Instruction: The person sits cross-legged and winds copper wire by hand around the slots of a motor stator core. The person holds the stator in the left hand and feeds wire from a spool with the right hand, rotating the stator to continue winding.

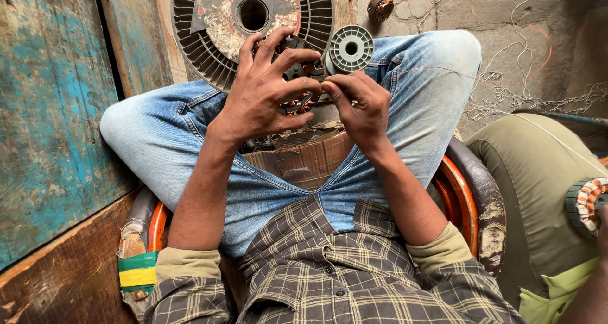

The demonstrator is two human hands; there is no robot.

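A flattened cardboard piece [304,159] lies between the jean-clad knees, nothing visible on it. Above it, the left hand [266,90] spreads its fingers over a copper-wound motor stator [297,77], while the right hand [361,105] pinches at its edge. Beyond stand a rusted fan housing [215,20] and a grey plastic spool [351,47].

Motor stator held between two hands over the lap

The left hand [263,90] grips the round copper-wound motor stator [296,77]; the right hand [361,105] pinches just right of it. A rusty round finned metal housing [209,26] lies beyond, a small grey plastic spool [351,48] at its right.
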